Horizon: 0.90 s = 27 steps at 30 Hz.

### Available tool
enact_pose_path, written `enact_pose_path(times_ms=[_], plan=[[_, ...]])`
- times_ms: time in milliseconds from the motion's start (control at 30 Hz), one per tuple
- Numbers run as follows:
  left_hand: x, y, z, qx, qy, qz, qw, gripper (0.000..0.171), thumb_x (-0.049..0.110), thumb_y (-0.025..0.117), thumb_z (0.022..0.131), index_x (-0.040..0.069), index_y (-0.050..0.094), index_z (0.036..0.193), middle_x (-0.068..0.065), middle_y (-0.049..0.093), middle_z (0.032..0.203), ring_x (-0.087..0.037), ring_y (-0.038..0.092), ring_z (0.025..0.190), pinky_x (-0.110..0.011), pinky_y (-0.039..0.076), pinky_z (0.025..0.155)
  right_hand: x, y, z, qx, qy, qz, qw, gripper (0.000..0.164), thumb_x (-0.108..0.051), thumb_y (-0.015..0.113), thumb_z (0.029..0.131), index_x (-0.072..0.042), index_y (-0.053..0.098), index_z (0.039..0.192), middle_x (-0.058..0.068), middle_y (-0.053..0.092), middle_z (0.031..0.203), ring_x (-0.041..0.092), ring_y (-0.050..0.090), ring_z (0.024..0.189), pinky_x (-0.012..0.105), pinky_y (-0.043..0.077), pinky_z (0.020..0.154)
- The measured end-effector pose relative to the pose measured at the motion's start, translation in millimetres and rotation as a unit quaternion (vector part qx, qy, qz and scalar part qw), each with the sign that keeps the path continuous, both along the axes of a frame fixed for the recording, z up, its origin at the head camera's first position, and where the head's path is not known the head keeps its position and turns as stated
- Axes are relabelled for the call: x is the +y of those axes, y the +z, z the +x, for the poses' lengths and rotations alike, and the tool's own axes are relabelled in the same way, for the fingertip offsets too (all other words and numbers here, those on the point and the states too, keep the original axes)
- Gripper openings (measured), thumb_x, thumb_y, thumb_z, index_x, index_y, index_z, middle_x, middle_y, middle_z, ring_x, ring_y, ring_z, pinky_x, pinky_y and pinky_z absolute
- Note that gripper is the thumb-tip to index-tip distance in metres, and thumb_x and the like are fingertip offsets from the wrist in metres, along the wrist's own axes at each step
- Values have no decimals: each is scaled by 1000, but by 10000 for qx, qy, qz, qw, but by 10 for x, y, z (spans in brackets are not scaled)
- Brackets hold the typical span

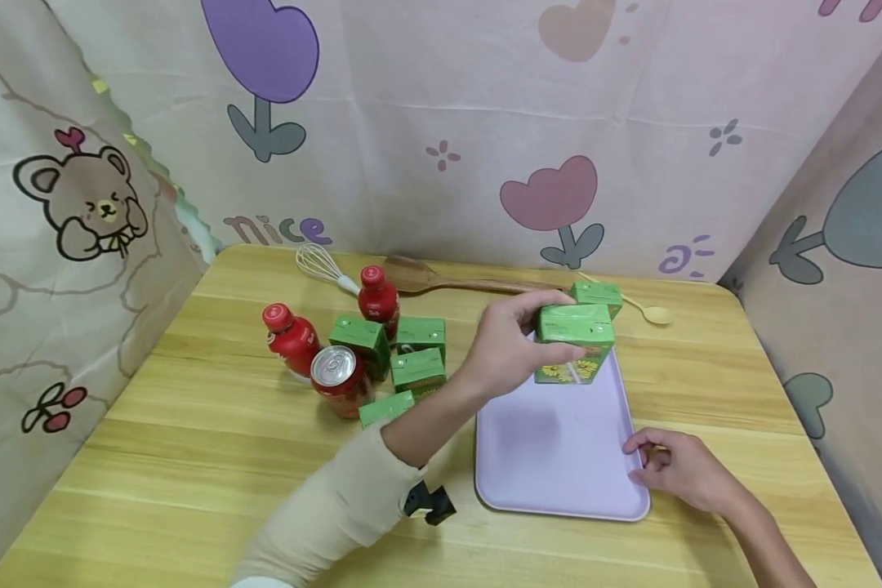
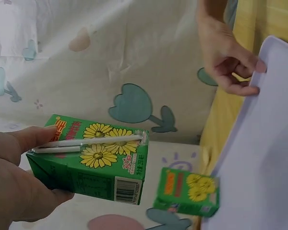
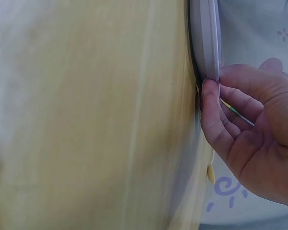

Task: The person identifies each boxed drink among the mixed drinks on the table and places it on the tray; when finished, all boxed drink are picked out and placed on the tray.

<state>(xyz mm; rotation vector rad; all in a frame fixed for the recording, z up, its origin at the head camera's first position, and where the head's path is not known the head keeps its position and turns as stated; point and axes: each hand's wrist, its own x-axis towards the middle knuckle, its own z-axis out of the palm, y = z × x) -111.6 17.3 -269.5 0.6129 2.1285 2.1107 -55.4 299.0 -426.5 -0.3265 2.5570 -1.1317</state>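
A green drink carton [image 1: 575, 343] with yellow flowers and a straw on its side is held above the far part of the lilac tray [image 1: 559, 457]. My left hand [image 1: 507, 343] grips it between thumb and fingers; the left wrist view shows the carton [image 2: 93, 158] up close. Another green carton [image 1: 597, 296] stands behind it at the tray's far right corner, partly hidden in the head view. My right hand [image 1: 679, 465] pinches the tray's right rim, and in the right wrist view the thumb and fingers [image 3: 213, 112] close on that edge.
Left of the tray stand several green cartons [image 1: 419, 371], a red can [image 1: 338, 380] and two red bottles [image 1: 291, 339]. Along the back lie a white whisk [image 1: 323, 265], a wooden spatula [image 1: 426, 278] and a pale yellow spoon [image 1: 656, 314]. A printed cloth [image 1: 426, 106] hangs behind the table.
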Motion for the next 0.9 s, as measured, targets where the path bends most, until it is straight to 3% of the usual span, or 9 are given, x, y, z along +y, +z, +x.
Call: enact_pose_path(times_ms=[167, 400, 500, 633, 900], plan=[[143, -210, -92, -30, -49, 96, 9999, 42, -9, 71, 66, -4, 58, 105, -12, 58, 106, -10, 58, 89, -21, 48, 74, -2, -15, 3, 110, 56, -54, 9999, 27, -7, 73, 69, -5, 58, 93, 5, 50, 74, 5, 45, 53, 20, 40, 45], [368, -712, -359, -264, -179, 63, 9995, 43, -1, 75, 65, 6, 60, 105, 0, 61, 100, -4, 58, 85, -21, 49, 71, -12, -2, -3, 26, -33, 99, 9999, 27, -8, 73, 69, -5, 58, 92, 4, 50, 74, 6, 46, 54, 21, 41, 47], [460, -843, -425, -444, -134, -159, 9988, 45, 2, 76, 64, 10, 61, 105, 4, 61, 98, -4, 58, 84, -19, 48, 69, -21, 10, 1, -22, -87, 109, 9999, 27, -8, 73, 69, -5, 58, 92, 5, 50, 74, 6, 46, 55, 21, 41, 47], [576, -945, -473, -558, -34, -435, 9975, 45, 3, 77, 63, 13, 62, 104, 6, 60, 99, -4, 57, 85, -17, 47, 69, -27, 16, 12, 17, -132, 102, 9999, 27, -9, 73, 69, -6, 59, 91, 5, 50, 74, 6, 46, 55, 21, 41, 47], [768, -1036, -535, -409, 154, -885, 9951, 46, 6, 79, 62, 15, 62, 104, 4, 58, 104, -5, 56, 87, -15, 46, 68, -11, -12, 12, 104, -136, 184, 9997, 24, -9, 73, 69, -7, 60, 88, 3, 51, 70, 6, 46, 55, 21, 41, 47]])
